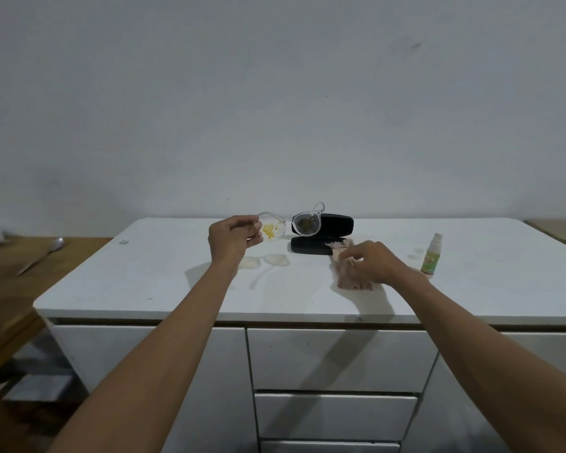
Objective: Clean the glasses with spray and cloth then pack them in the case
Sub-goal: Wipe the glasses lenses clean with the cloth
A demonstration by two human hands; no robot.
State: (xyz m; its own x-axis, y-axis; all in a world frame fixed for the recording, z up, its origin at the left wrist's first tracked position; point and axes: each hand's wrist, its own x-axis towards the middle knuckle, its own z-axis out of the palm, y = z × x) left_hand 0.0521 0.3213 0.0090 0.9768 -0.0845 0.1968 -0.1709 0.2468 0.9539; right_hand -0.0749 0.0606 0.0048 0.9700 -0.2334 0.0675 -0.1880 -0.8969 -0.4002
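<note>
My left hand (pixel 231 238) grips clear-framed glasses (pixel 290 225) by their left end and holds them above the white counter (pixel 177 282). Yellow smears cover the left lens and dark specks the right one. Behind them lies a black case (pixel 327 235), open. My right hand (pixel 370 261) pinches a pinkish cloth (pixel 347 277) that lies on the counter in front of the case. A small spray bottle (pixel 432 255) with a green label stands upright to the right of that hand.
Below the counter are white drawers (pixel 337 358). A wooden table (pixel 4 289) adjoins on the left with a metal spoon or knife (pixel 41 255) on it. A plain wall stands directly behind the counter.
</note>
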